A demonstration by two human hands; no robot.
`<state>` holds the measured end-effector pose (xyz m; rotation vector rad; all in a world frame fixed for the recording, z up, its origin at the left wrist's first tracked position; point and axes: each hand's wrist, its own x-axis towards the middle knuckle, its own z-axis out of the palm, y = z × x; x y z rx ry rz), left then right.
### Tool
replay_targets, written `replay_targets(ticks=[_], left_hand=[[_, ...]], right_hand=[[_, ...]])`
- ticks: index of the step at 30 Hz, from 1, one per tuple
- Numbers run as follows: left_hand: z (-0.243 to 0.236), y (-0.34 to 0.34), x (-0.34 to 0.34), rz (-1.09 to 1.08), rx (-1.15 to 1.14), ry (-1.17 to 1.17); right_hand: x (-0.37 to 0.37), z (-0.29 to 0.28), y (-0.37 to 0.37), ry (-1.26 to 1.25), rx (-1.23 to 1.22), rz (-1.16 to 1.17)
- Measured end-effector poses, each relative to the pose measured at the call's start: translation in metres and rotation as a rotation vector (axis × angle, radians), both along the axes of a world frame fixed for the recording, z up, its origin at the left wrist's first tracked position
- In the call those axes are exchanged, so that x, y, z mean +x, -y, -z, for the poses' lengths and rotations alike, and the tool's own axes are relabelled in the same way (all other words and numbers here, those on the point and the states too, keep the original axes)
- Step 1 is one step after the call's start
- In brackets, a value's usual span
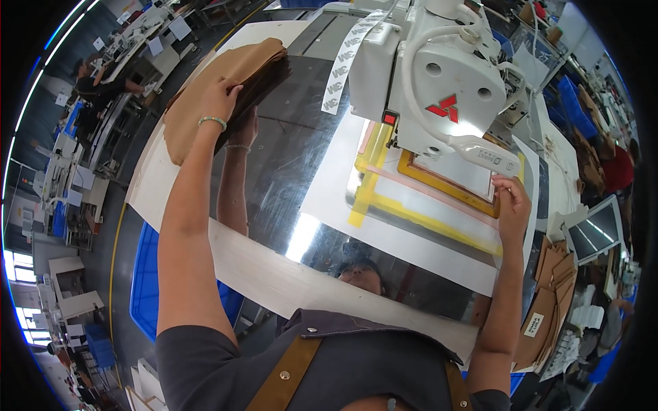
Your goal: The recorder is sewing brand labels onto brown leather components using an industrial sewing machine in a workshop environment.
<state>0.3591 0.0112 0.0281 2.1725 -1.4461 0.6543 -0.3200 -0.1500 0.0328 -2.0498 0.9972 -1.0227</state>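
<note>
My left hand (221, 101) reaches far to the left onto a stack of brown curved panels (199, 113). Its fingers curl over the top panel near the stack's inner edge, pinching there. Paper or leather, I cannot tell which. Under the white sewing machine head (439, 82) lies an amber frame (449, 186), set over a clear plate edged with yellow tape (367, 195). At that frame's right end, my right hand (513, 205) has its thumb and fingers closed on the corner. Just above it hangs a white lamp or control handle (486, 154) on a cable.
A shiny metal bed (274, 164) spans the table, with a pale board edge (274, 264) in front. White sheet (329, 212) lies beneath the plate. Blue crate (145, 281) stands lower left; brown cardboard pieces (545, 308) stand at right. A person (103, 85) works far left.
</note>
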Motion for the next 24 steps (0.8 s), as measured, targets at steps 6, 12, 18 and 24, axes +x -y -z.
replay_targets(ticks=[6, 12, 18, 24], left_hand=[[-0.019, -0.007, 0.036, -0.059, 0.01, -0.609], [-0.042, -0.015, -0.042, 0.006, -0.062, -0.263], [-0.011, -0.061, -0.164, 0.55, 0.121, -0.068], [-0.001, -0.093, -0.23, 0.661, 0.18, -0.015]], right_hand=[[-0.002, 0.005, 0.0, 0.017, 0.0, -0.021], [0.003, -0.002, -0.012, -0.031, -0.074, 0.023], [0.033, -0.023, -0.039, -0.061, -0.257, -0.111], [0.12, -0.033, -0.087, -0.327, -0.679, -0.541]])
